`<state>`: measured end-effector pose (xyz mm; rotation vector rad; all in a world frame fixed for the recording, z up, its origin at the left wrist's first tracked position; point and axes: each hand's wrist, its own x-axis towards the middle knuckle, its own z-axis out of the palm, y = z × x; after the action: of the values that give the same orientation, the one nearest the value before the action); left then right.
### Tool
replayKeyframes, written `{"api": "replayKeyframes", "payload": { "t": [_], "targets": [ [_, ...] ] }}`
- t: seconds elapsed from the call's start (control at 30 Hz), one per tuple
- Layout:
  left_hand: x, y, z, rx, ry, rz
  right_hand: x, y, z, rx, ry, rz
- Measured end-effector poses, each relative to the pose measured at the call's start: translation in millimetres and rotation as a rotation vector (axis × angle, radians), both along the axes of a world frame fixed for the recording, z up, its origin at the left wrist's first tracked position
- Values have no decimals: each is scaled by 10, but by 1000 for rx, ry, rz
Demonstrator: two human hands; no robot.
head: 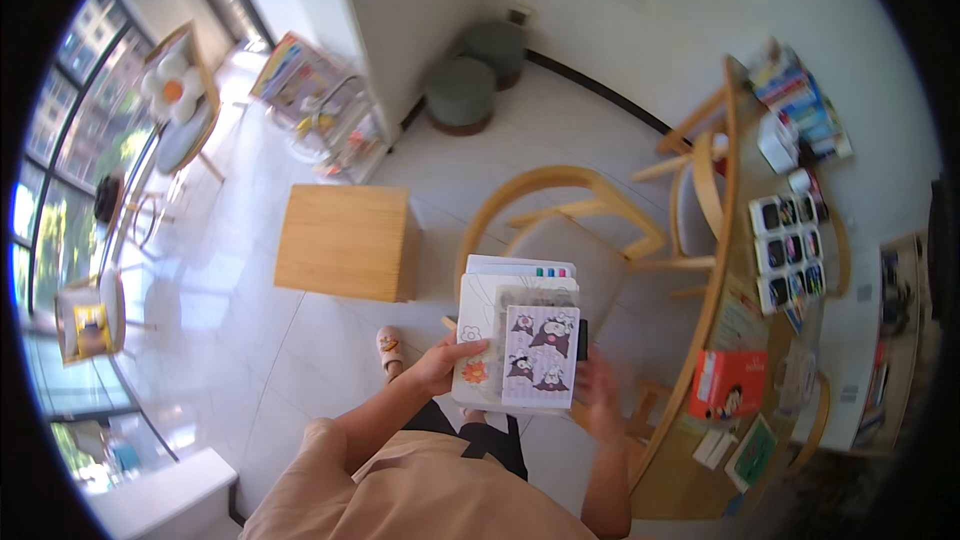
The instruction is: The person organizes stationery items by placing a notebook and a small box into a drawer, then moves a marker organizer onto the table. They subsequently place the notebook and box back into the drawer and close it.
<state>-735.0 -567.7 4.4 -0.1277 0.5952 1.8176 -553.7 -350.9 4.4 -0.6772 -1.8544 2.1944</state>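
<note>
My left hand [442, 366] grips the left edge of a stack of papers and books, its thumb lying on top. Uppermost in the stack is a small card or booklet [540, 357] with cartoon figures on a striped ground. Beneath it lie a grey translucent item [517, 295] and a white colouring sheet [474, 315] with flower drawings. Three coloured marks show at the stack's far edge. Blurred, my right hand [600, 394] is at the stack's right side, by a dark object [583, 340]; whether it touches the stack I cannot tell.
A wooden chair [555, 172] stands just beyond the stack, with a wooden box-like stool [341, 240] to its left. Along the right curves a wooden table [667, 495] bearing a red box [729, 384], white divided trays [787, 251] and books [802, 101]. Green round stools [460, 94] stand by the wall.
</note>
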Motion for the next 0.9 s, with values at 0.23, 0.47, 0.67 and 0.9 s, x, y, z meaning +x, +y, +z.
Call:
{"api": "replayKeyframes", "payload": {
  "t": [0.23, 0.47, 0.67, 0.9],
  "targets": [
    [160, -92, -560, -109, 35, 398, -721, -113, -386, -550, 79, 428],
    [383, 105, -1301, -438, -44, 537, -1179, 315, -1106, -282, -242, 793],
    [435, 170, -1621, -564, -123, 575, -1153, 296, -1740, -345, -353, 762],
    [562, 443, -1993, -652, -172, 806, -1620, 450, -2051, -85, -416, 937]
  ]
}}
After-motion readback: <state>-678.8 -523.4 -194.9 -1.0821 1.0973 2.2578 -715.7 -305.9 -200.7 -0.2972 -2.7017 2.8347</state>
